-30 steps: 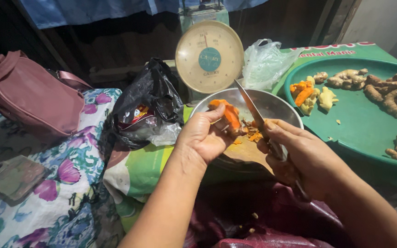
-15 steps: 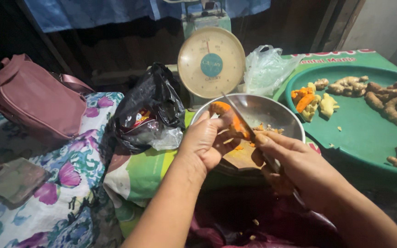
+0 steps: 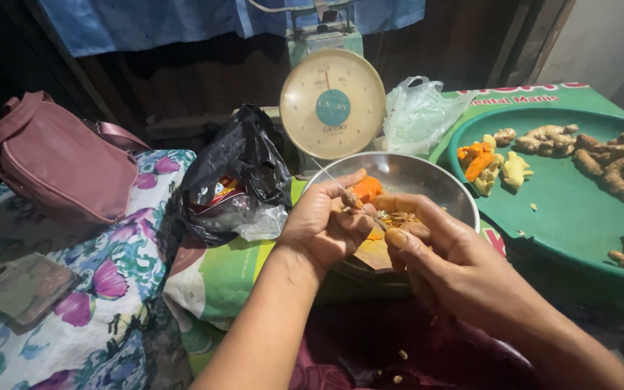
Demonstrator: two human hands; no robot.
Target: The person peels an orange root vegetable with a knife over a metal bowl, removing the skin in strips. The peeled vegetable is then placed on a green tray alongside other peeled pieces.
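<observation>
A person is peeling an orange root [image 3: 365, 189] over a metal bowl [image 3: 438, 184], the left hand [image 3: 323, 227] clamped around the piece while the right hand [image 3: 445, 253] is closing on a thin knife [image 3: 348, 193] laid against it. Peelings [image 3: 399, 217] are gathering in the bowl, and a few peeled orange and yellow pieces [image 3: 485, 162] are lying on the green tray [image 3: 579, 217] at three o'clock; many unpeeled roots [image 3: 615, 162] are waiting beside them, so most work looks undone. A dial scale [image 3: 332, 105] is standing at twelve o'clock, a black plastic bag [image 3: 236, 173] at ten, holding packets.
</observation>
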